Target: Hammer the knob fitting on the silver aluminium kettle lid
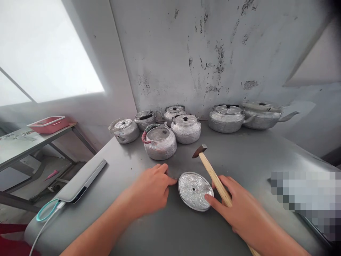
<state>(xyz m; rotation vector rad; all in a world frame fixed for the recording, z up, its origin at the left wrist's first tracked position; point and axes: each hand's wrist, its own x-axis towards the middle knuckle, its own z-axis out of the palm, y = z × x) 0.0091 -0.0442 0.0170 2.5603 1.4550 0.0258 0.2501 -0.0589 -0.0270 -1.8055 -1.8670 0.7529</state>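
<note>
A round hammered-metal lid with a small hole in its middle is before me on the grey table, slightly tilted. My left hand is beside its left rim; the index finger reaches out to the edge, the other fingers are curled, and nothing shows in the hand. My right hand is closed round the wooden handle of a hammer, whose metal head points away from me. The right thumb rests on the lid's right side, with a fingertip behind the rim. The right palm is hidden.
Behind the lid stands an open kettle with a wrapped handle. Several more dented metal kettles line the wall. A power bank with cables lies left. A pink basket sits on a side table. A pixelated area covers something at right.
</note>
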